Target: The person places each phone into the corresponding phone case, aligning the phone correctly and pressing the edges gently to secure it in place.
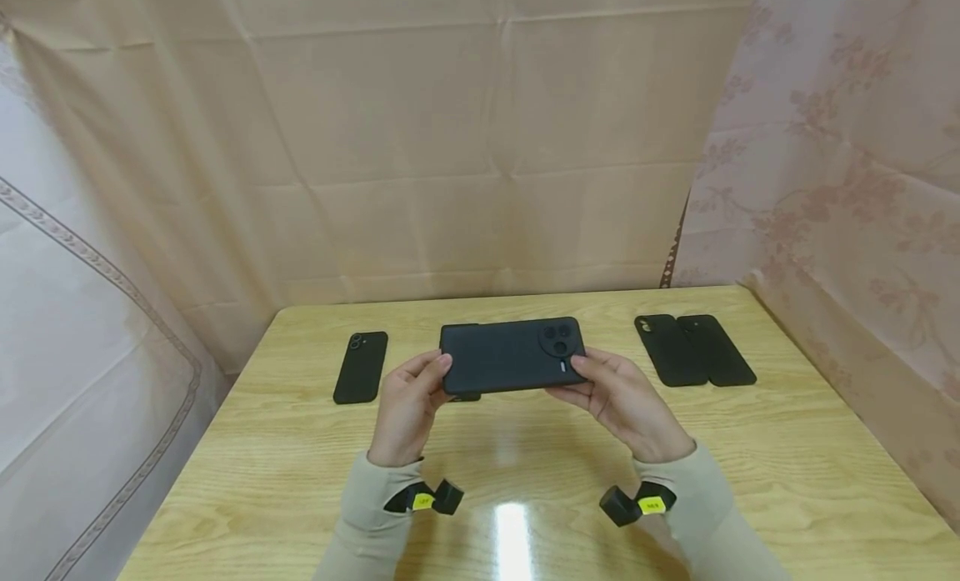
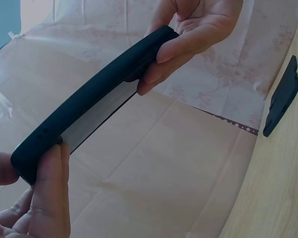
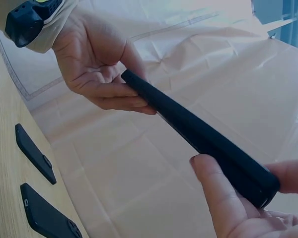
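Both hands hold a black phone in a dark case [image 1: 498, 360] sideways above the table, its back with a round camera bump facing the head camera. My left hand [image 1: 408, 402] pinches the plain end, thumb on the back and fingers beneath. At the camera end, my right hand [image 1: 626, 398] grips with its thumb beside the bump. The left wrist view shows the case's long edge [image 2: 89, 94] and a pale, shiny strip of the underside. Under the held phone, another dark phone [image 1: 467, 397] lies on the table, mostly hidden in the head view.
On the wooden table [image 1: 300, 498], a black phone [image 1: 361, 368] lies to the left. At the right, a black phone case [image 1: 670, 352] with a camera cutout lies beside another flat black phone-shaped piece [image 1: 717, 352]. Beige cloth [image 1: 465, 147] hangs behind the table.
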The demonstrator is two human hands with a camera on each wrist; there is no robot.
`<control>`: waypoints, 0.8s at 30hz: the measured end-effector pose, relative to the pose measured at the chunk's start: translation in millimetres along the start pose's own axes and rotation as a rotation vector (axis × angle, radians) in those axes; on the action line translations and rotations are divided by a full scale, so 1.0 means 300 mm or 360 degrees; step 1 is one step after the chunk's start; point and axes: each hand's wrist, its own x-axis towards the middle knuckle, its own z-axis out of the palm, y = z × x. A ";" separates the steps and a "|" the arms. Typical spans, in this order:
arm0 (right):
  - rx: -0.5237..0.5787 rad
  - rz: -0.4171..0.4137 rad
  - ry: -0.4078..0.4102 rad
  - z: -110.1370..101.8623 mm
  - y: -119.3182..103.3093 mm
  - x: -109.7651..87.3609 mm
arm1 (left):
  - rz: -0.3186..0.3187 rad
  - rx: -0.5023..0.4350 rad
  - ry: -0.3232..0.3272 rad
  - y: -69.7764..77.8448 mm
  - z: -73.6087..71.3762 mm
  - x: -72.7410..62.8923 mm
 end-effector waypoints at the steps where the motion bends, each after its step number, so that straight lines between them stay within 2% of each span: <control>1: -0.0010 -0.0004 -0.0004 0.000 0.000 0.000 | 0.0002 0.0003 0.0000 0.000 0.000 0.000; 8: -0.0067 0.0008 -0.0001 0.000 0.002 0.001 | -0.0012 0.0046 0.0020 -0.002 -0.001 0.001; 16: -0.0118 0.0030 0.0030 0.002 0.002 0.003 | -0.0039 0.0028 0.0035 -0.006 -0.002 0.005; 24: -0.0089 0.0027 0.0054 0.004 0.001 0.006 | -0.0040 0.0014 0.0034 -0.006 -0.001 0.002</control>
